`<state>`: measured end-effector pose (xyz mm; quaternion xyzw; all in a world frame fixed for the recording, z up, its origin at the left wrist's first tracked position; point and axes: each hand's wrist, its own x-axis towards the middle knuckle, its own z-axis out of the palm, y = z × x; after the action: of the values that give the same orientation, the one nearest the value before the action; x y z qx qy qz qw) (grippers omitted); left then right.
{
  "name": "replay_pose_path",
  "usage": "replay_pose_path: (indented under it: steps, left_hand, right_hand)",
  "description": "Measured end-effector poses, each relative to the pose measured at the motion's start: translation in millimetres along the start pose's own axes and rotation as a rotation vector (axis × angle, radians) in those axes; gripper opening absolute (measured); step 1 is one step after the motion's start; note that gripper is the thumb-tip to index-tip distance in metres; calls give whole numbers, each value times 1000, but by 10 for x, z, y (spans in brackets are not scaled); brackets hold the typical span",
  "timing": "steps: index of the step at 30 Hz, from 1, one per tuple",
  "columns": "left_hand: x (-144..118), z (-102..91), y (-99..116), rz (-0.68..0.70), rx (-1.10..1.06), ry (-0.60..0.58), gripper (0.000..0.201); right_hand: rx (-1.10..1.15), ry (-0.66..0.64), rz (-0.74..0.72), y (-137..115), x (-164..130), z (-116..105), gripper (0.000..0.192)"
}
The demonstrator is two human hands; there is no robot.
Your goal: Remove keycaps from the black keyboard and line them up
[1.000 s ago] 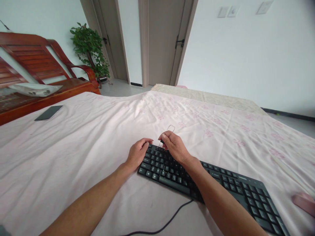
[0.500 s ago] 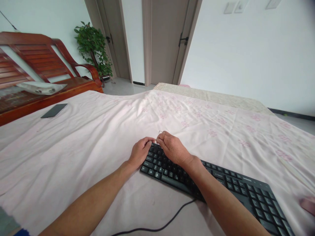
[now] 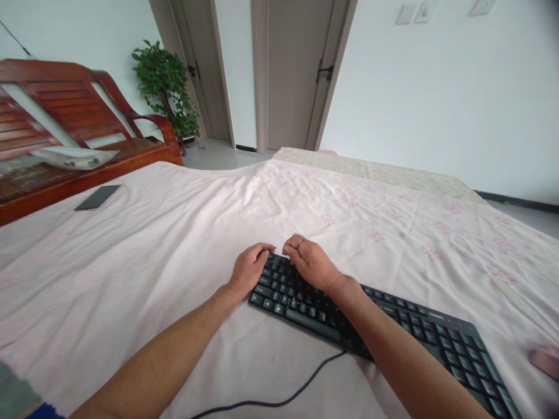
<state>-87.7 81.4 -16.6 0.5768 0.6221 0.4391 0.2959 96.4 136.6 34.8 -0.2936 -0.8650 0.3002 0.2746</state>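
Observation:
A black keyboard lies at a slant on the pink-white bed sheet, its right end toward the lower right corner. My left hand grips its far left corner, thumb on the top edge and fingers around the back. Over the top row of keys, near that corner, my right hand is closed in a pinch. A thin wire piece shows above its knuckles and a fine tip below the fingers; the rest is hidden in the hand. My right forearm covers some middle keys.
The keyboard's black cable curls over the sheet at the front. A dark phone lies at the left. A pink item is at the right edge. Beyond the bed stand a wooden bench, a plant and doors.
My right hand has shifted slightly right along the top row, away from my left hand, with the wire piece in it. My left hand stays on the keyboard corner.

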Motion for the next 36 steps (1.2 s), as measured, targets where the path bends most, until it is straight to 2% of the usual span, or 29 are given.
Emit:
replay_pose_path:
  steps: [3, 7, 12, 18, 22, 24, 28, 33, 36]
  left_hand:
    - [-5, 6, -2, -3, 0, 1, 30]
    - [-7, 4, 8, -9, -16, 1, 30]
    - [76, -45, -11, -7, -83, -58, 30]
    - [230, -124, -36, -47, -220, -138, 29]
    - [261, -149, -47, -67, -256, -169, 28]
    - [256, -157, -57, -59, -255, -173, 27]
    - [206, -157, -54, -28, -197, -151, 28]
    - [125, -140, -15, 28, -69, -190, 30]
    - [111, -130, -20, 22, -26, -172, 28]
  right_hand:
    - [4, -59, 3, -1, 57, -28, 28]
    - [73, 14, 49, 61, 16, -34, 31]
    - [88, 37, 13, 39, -26, -88, 28]
    - [438, 97, 12, -163, 51, -131, 44]
    - [453, 121, 41, -163, 74, -67, 49]
    - [499, 196, 84, -130, 81, -2, 49]
    - [761, 430, 174, -80, 112, 141, 45]
    - [932, 471, 242, -88, 182, 193, 43]
    - [1096, 586, 282, -89, 226, 186, 42]
